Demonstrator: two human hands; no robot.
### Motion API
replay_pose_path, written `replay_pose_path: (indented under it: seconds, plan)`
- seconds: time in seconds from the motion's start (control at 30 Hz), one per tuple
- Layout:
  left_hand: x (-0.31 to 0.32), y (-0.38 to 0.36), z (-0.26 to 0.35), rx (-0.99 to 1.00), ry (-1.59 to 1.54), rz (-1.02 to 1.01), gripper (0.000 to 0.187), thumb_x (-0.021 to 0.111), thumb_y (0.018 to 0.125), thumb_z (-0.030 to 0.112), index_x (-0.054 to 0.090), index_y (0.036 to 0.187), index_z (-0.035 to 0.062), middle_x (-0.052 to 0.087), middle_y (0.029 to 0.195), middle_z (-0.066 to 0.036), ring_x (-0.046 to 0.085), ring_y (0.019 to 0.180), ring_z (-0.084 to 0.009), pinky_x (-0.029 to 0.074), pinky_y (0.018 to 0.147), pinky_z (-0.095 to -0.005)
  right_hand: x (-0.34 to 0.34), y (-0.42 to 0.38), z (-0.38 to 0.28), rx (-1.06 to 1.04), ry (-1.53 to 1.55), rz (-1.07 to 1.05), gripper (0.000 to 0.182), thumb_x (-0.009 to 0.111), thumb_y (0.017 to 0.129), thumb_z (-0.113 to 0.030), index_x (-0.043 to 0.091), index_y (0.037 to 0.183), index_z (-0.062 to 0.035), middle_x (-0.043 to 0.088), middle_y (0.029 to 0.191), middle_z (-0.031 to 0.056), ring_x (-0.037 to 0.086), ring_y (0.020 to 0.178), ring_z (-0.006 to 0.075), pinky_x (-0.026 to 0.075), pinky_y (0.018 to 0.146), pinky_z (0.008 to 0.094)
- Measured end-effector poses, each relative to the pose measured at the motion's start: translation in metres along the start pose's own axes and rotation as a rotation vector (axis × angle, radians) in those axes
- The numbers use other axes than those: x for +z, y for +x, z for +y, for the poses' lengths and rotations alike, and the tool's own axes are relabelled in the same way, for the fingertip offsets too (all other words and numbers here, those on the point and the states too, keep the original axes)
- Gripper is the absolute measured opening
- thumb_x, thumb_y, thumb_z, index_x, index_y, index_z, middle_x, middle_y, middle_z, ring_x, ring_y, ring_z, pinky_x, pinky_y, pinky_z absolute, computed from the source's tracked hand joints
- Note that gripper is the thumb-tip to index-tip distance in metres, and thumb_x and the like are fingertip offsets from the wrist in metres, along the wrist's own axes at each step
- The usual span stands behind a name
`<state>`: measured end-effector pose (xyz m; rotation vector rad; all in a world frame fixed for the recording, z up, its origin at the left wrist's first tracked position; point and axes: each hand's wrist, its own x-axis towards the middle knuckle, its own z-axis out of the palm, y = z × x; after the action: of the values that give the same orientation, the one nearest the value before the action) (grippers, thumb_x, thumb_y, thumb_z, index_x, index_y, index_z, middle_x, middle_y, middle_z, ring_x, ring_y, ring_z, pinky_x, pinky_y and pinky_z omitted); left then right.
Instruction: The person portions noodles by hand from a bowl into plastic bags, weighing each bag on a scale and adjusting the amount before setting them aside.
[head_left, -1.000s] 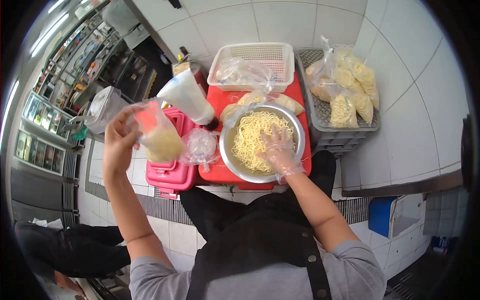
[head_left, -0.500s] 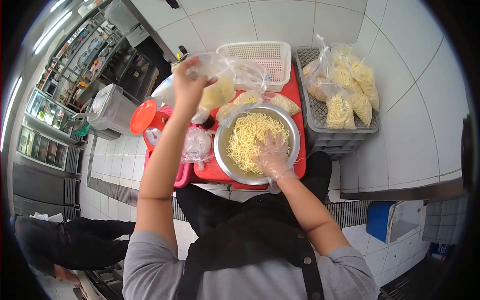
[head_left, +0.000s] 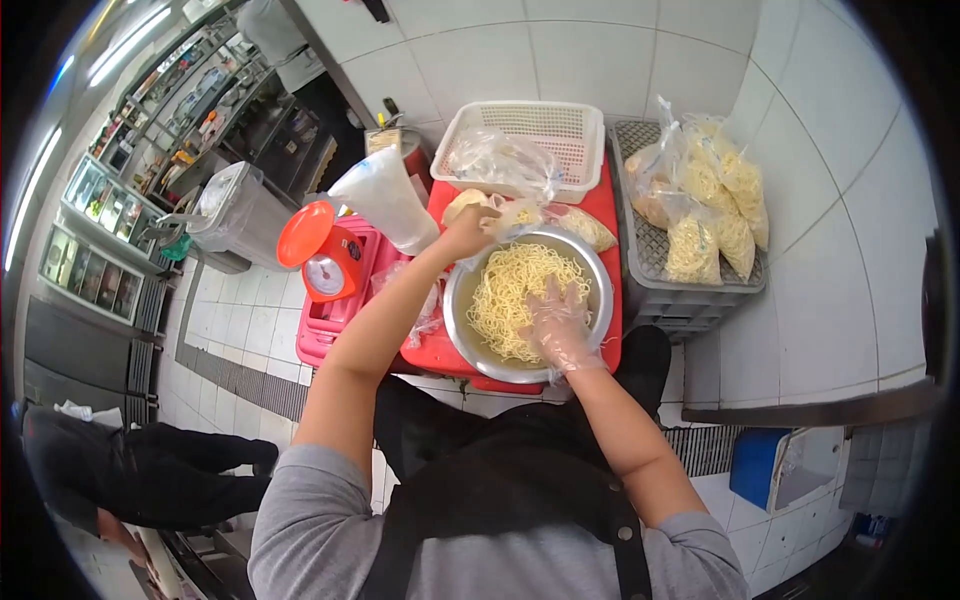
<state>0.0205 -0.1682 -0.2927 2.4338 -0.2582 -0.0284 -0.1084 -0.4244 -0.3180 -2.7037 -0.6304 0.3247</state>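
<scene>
Yellow noodles (head_left: 505, 290) lie in a wide metal bowl (head_left: 462, 345) on a red surface in front of me. My right hand (head_left: 562, 325), in a clear plastic glove, rests on the noodles with its fingers spread. At the bowl's far left rim, my left hand (head_left: 470, 232) is bare and closed on a clear plastic bag (head_left: 518, 214); its fingertips are partly hidden by the plastic. Filled bags, one a noodle bag (head_left: 585, 228), lie just behind the bowl. Left of my left hand stands a tall whitish plastic bag (head_left: 388, 200).
A white perforated basket (head_left: 590, 150) holding clear plastic stands behind. On the right, several noodle bags (head_left: 725, 190) sit on a grey crate (head_left: 700, 290). An orange scale (head_left: 330, 270) stands on a pink container (head_left: 318, 330) at left. Another person (head_left: 150, 465) is at lower left.
My left hand has come down and to the right, from raised beside a lifted bag to the bowl's far left rim. My right hand stays on the noodles.
</scene>
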Motion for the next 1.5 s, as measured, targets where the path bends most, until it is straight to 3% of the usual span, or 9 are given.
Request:
replay_pose_path:
  seconds: [0.1,0.2,0.37,0.5,0.7,0.93,1.2,1.27,1.5]
  plan:
    - [-0.029,-0.028,0.039,0.197,0.137,0.422,0.031,0.067,0.082,-0.001,0.073,0.112,0.006,0.061,0.128,-0.018,0.064,0.112,-0.0365,0.057,0.08,-0.0419,0.021,0.023,0.024,-0.226,-0.083,0.256,0.032,0.069,0.085,-0.022,0.069,0.116,-0.0132,0.057,0.132,0.0215,0.054,0.121,0.0451,0.046,0.101,0.0517]
    - [-0.093,-0.044,0.068,0.132,0.449,0.856,0.036,0.072,0.081,0.007,0.07,0.117,0.011,0.061,0.134,-0.014,0.054,0.127,-0.0345,0.043,0.103,-0.0475,-0.008,0.031,0.031,-0.272,0.273,0.346,0.011,0.062,0.086,-0.011,0.071,0.091,-0.007,0.069,0.095,0.0199,0.064,0.096,0.0392,0.053,0.084,0.0479]
    - [-0.162,-0.059,0.034,-0.27,0.898,0.966,0.064,0.081,0.079,0.049,0.069,0.129,0.0113,0.068,0.126,-0.016,0.06,0.12,-0.0321,0.042,0.1,-0.0501,-0.095,0.018,-0.008,-0.236,0.283,0.55,0.025,0.076,0.087,-0.028,0.07,0.084,-0.0037,0.068,0.08,0.0203,0.065,0.08,0.0418,0.052,0.076,0.0491]
    - [-0.171,-0.057,0.01,-0.074,0.31,0.87,0.043,0.076,0.087,0.046,0.079,0.095,0.0033,0.069,0.074,-0.021,0.066,0.067,-0.0433,0.054,0.065,-0.0433,-0.094,0.02,-0.012,-0.15,0.266,0.489,0.042,0.085,0.077,-0.041,0.071,0.092,-0.0044,0.069,0.103,0.0193,0.065,0.099,0.0379,0.051,0.087,0.0485]
    - [-0.168,-0.054,0.001,-0.092,0.447,0.927,0.034,0.069,0.094,0.04,0.077,0.087,0.007,0.067,0.076,-0.021,0.066,0.073,-0.0425,0.051,0.064,-0.0481,-0.049,0.005,-0.016,-0.062,-0.07,-0.038,0.09,0.087,0.072,-0.031,0.047,0.152,-0.0205,0.028,0.163,0.0261,0.043,0.137,0.0519,0.036,0.116,0.0535]
    - [-0.203,-0.042,0.018,0.055,0.583,0.862,0.035,0.066,0.095,0.038,0.071,0.083,0.0056,0.068,0.078,-0.019,0.067,0.078,-0.0418,0.052,0.066,-0.051,-0.032,0.031,0.013,-0.091,0.344,0.193,0.035,0.078,0.076,-0.007,0.075,0.11,-0.0067,0.069,0.113,0.0227,0.066,0.107,0.0386,0.052,0.095,0.0422]
    - [-0.292,-0.041,0.069,0.281,0.607,1.162,0.031,0.066,0.099,0.034,0.068,0.086,0.0059,0.066,0.07,-0.016,0.068,0.066,-0.0336,0.05,0.058,-0.0413,-0.154,0.007,-0.027,-0.377,0.518,0.636,0.04,0.082,0.078,-0.015,0.07,0.115,-0.0044,0.07,0.109,0.014,0.068,0.104,0.0256,0.052,0.096,0.0355]
    - [-0.297,-0.061,0.105,0.318,0.314,1.187,0.031,0.062,0.103,0.031,0.072,0.098,0.0017,0.072,0.076,-0.003,0.065,0.065,-0.011,0.054,0.063,-0.0293,-0.166,0.006,-0.029,-0.36,0.893,0.469,0.036,0.08,0.079,-0.009,0.072,0.113,-0.0038,0.07,0.11,0.0091,0.066,0.104,0.0188,0.051,0.095,0.0327]
    - [-0.252,-0.143,0.154,0.203,-0.595,0.94,0.025,0.06,0.105,0.025,0.069,0.104,0.0018,0.068,0.086,0.001,0.062,0.073,-0.0074,0.05,0.061,-0.0247,-0.225,-0.008,-0.057,-0.497,0.826,0.527,0.024,0.07,0.085,0.001,0.076,0.108,-0.0023,0.072,0.102,0.006,0.067,0.093,0.0128,0.055,0.085,0.0279]
